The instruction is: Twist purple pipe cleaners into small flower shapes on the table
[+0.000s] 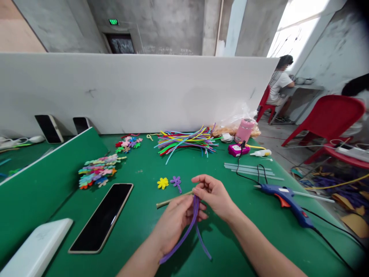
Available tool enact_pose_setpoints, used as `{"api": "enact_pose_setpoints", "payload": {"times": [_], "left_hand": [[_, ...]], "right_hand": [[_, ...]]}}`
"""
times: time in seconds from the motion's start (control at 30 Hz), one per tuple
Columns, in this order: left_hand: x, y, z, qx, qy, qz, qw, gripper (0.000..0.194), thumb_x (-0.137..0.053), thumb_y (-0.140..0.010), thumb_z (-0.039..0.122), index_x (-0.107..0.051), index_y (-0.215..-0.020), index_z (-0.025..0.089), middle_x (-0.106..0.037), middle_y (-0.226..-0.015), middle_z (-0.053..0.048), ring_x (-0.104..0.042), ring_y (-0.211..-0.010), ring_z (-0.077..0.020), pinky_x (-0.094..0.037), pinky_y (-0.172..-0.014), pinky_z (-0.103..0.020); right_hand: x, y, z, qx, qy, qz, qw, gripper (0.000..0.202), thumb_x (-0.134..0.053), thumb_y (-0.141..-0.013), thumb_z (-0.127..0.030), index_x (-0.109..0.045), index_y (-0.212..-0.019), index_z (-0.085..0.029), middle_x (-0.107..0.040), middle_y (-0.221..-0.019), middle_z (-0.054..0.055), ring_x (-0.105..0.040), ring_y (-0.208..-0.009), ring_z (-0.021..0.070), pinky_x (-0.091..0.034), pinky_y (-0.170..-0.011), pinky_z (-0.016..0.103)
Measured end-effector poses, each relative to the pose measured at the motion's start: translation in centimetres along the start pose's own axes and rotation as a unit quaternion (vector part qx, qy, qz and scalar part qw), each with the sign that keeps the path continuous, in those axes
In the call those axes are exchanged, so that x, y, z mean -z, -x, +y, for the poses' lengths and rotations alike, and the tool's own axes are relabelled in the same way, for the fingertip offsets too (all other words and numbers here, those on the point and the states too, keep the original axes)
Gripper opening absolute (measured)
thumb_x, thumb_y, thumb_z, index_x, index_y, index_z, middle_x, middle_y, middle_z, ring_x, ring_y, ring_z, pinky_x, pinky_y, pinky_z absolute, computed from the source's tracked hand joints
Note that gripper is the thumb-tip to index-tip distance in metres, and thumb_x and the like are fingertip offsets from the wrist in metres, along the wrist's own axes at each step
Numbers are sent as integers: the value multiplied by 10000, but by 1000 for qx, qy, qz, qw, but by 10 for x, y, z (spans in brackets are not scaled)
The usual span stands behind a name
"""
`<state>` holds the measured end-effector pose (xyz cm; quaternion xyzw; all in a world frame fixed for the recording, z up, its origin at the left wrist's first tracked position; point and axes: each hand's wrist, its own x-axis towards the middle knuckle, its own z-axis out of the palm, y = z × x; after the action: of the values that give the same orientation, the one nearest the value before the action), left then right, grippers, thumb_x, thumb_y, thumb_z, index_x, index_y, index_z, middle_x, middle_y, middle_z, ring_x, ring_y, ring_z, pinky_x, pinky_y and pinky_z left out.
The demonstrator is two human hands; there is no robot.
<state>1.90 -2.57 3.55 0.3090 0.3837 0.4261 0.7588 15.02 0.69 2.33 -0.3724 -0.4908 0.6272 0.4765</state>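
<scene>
Purple pipe cleaners (pixel 184 239) hang in a bent bundle from between my two hands. My left hand (pixel 175 219) is closed round a thin tan stick (pixel 167 201) and the purple strands beside it. My right hand (pixel 213 194) pinches the top of the purple strands against the stick's far end, thumb and index finger together. Just beyond my hands, a yellow flower (pixel 163 183) and a purple flower with a short stem (pixel 176 182) lie on the green table (pixel 138 215).
A blue glue gun (pixel 288 200) with its cord and clear glue sticks (pixel 250 170) lie at the right. Coloured pipe cleaners (pixel 187 141) are piled at the back, near a pink bottle (pixel 244 130). A phone (pixel 102 217) and flower stacks (pixel 98 171) are at the left.
</scene>
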Motion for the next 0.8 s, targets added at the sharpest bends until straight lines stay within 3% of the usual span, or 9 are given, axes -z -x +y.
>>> {"api": "enact_pose_setpoints", "payload": {"times": [0.13,0.27,0.43,0.67,0.8], "left_hand": [[-6,-11,-5,6,19,1,1000,190,-560,-791,240,-606,-666,105,-584,-588,-11,-468,-404,-58,-356,-446,-191],[1,-21,-7,11,50,7,999,198,-544,-809,238,-584,-671,101,-490,-506,39,-298,-339,2,-218,-401,-160],[13,-28,-13,28,67,-24,997,193,-531,-818,246,-576,-696,103,-483,-508,38,-288,-335,5,-209,-428,-175],[27,-31,-26,66,58,-44,995,172,-548,-804,244,-581,-722,97,-484,-518,22,-289,-343,0,-143,-420,-183],[30,-30,-29,80,45,-34,995,198,-590,-761,283,-596,-715,90,-482,-507,19,-293,-341,-6,-138,-421,-193]], "right_hand": [[1,-8,8,21,55,38,998,235,-659,-679,-269,-566,-862,-154,-507,-589,-61,-444,-416,45,-343,-409,180],[8,-15,9,33,35,18,999,232,-658,-695,-293,-588,-861,-147,-531,-615,-39,-491,-488,64,-405,-492,205],[17,-15,20,11,-48,-45,998,336,-696,-691,-312,-597,-982,-178,-628,-860,37,-556,-628,89,-457,-611,243],[25,-12,37,-27,-112,-93,989,335,-731,-672,-249,-614,-975,-170,-643,-773,19,-553,-548,65,-431,-558,212],[23,-12,42,-36,-109,-83,990,308,-733,-671,-247,-617,-937,-143,-643,-719,17,-524,-482,51,-400,-498,192]]}}
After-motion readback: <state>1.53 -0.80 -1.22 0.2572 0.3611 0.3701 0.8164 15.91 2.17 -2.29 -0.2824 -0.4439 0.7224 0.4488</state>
